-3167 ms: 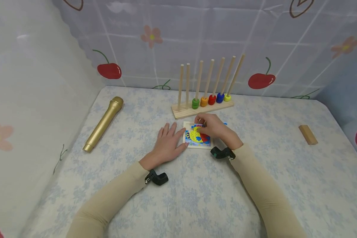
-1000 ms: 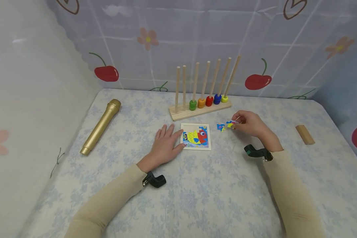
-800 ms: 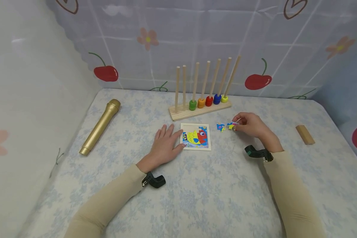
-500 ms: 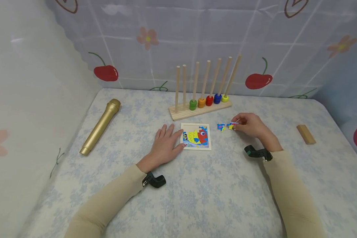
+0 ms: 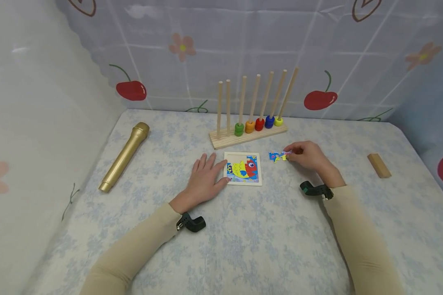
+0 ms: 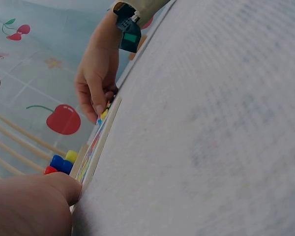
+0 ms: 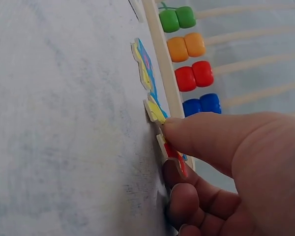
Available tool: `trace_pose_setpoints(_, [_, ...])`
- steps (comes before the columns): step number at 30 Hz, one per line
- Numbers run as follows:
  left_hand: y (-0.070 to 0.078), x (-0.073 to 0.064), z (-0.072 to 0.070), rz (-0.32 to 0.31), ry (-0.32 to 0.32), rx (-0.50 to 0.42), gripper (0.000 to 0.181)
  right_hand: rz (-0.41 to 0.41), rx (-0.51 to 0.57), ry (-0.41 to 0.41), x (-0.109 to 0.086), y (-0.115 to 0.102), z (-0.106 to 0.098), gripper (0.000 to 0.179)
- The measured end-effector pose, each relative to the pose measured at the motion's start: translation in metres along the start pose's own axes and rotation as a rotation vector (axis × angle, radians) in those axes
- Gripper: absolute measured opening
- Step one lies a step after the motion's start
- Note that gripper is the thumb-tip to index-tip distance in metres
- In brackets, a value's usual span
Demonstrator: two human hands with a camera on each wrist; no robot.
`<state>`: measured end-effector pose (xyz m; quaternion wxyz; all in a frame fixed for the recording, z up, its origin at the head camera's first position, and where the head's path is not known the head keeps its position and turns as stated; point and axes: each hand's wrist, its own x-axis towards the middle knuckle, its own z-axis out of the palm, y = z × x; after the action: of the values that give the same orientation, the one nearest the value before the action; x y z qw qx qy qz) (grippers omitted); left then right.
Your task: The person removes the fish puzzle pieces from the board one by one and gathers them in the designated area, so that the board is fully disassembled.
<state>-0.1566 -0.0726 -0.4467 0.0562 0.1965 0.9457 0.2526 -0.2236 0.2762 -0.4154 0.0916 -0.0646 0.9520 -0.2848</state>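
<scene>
A small square fish puzzle [image 5: 243,169] in a pale wooden frame lies on the table, bare wood showing along its upper part. My left hand [image 5: 203,180] lies flat beside it, thumb and index fingertips at the frame's left edge. To the right of the frame, my right hand [image 5: 306,155] pinches a puzzle piece with red on it [image 7: 173,151] between thumb and fingers, low over the table. Right at its thumb tip is a yellow piece [image 7: 156,110], partly covered. A blue and yellow puzzle piece [image 5: 274,156] lies just left of these.
Behind the puzzle stands a wooden bead rack [image 5: 230,141] with tall pegs and coloured beads. A gold microphone [image 5: 124,157] lies at the left, a small wooden block [image 5: 379,165] at the far right. A patterned curtain [image 5: 206,53] hangs behind the table.
My right hand has moved from over the puzzle to the loose pieces at its right, then slightly left, bringing the pieces closer together. The left hand stays at the frame.
</scene>
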Motion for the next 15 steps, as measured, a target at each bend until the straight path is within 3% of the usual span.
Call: trace_pose_setpoints(15, [0.0011, -0.0008, -0.0003, 0.003, 0.004, 0.004, 0.061, -0.001, -0.038, -0.003, 0.0004, -0.0012, 0.0034, 0.027])
